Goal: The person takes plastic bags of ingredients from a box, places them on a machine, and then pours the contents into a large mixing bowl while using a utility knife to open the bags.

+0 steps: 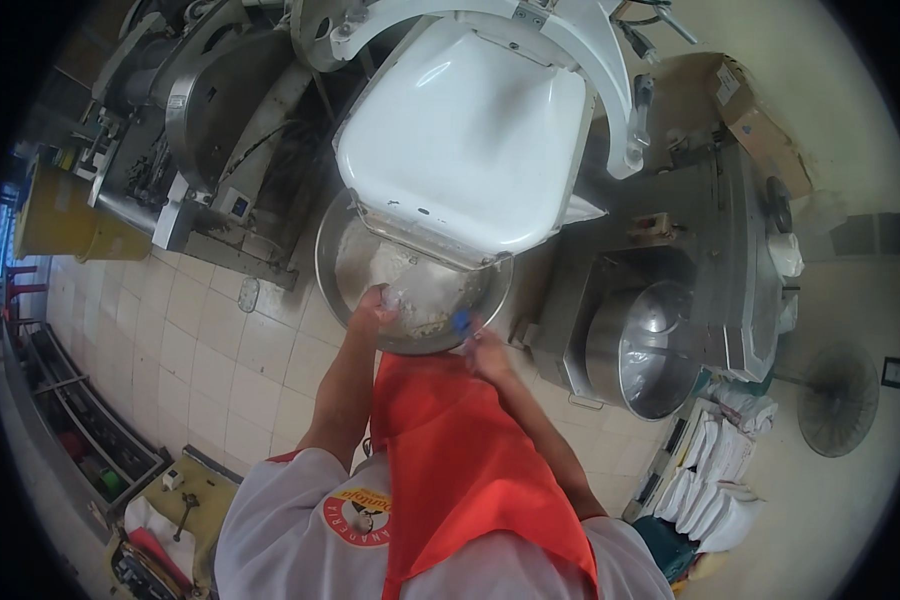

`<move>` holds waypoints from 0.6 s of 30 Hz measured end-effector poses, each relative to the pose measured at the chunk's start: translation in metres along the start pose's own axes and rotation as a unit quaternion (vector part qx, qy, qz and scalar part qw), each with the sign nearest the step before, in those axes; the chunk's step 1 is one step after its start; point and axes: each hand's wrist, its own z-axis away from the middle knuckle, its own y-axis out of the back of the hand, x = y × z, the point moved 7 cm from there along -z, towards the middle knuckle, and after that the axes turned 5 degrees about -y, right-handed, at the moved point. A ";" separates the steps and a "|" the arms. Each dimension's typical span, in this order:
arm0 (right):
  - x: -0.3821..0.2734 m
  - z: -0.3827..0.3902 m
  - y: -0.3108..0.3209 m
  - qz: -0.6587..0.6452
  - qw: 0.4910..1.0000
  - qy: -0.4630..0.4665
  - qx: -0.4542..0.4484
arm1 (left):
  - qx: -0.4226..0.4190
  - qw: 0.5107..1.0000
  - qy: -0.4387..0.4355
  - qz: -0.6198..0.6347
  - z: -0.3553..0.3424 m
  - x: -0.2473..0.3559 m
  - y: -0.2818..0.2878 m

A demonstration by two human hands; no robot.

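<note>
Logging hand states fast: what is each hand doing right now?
Left hand: closed on a clear plastic bag over the round steel mixer bowl.
Right hand: holding a small blue object, grip unclear.

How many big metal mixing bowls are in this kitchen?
2: one mixing bowl under the white mixer head, where both hands reach; a second bowl stands to its right. Others may be hidden.

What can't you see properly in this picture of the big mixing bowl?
Head view only:
- Far half of the metal bowl: hidden under the white mixer head.
- Left hand: fingers blurred in the flour.
- Small blue thing by the right hand: too small to identify.
</note>
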 end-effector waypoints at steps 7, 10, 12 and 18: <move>-0.014 0.013 0.093 -0.280 0.916 0.111 0.266 | -0.007 0.966 0.106 0.236 -0.009 -0.026 0.005; 0.002 0.003 0.069 -0.296 0.901 0.156 0.274 | -0.075 0.954 0.101 0.271 -0.016 -0.028 0.013; 0.016 -0.015 0.005 -0.117 0.993 -0.006 -0.020 | -0.051 0.960 0.089 0.260 -0.021 -0.033 0.014; 0.021 -0.015 0.056 -0.405 0.897 0.089 0.155 | -0.024 0.953 0.085 0.289 -0.011 -0.045 0.016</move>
